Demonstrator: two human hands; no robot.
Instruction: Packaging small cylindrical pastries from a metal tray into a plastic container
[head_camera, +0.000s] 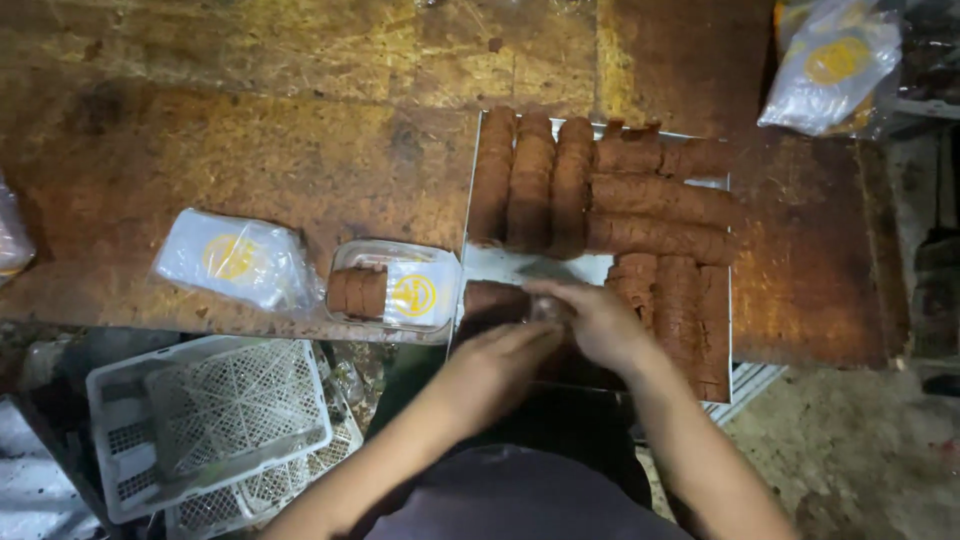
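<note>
1. White slatted crates (205, 425) sit stacked, nothing visible in them.
2. A clear plastic packet (240, 260) lies flat on the table (130, 170).
3. An open clear tub (395, 290) holds brown slices.
4. The left hand (495, 365) and right hand (600, 320) curl around a brown roll (495, 298) at the front of the metal tray (500, 265).
5. The tray carries many brown rolls (640, 200).

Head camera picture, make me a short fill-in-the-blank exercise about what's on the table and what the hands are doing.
1. The brown rolls lie in rows on a metal ____.
2. The clear plastic box sits to the ____ of the tray.
3. Both hands, left hand and right hand, meet at one brown ____ at the tray's near edge.
4. The white crates stand ____ the table.

Missing words: tray; left; roll; below
</note>
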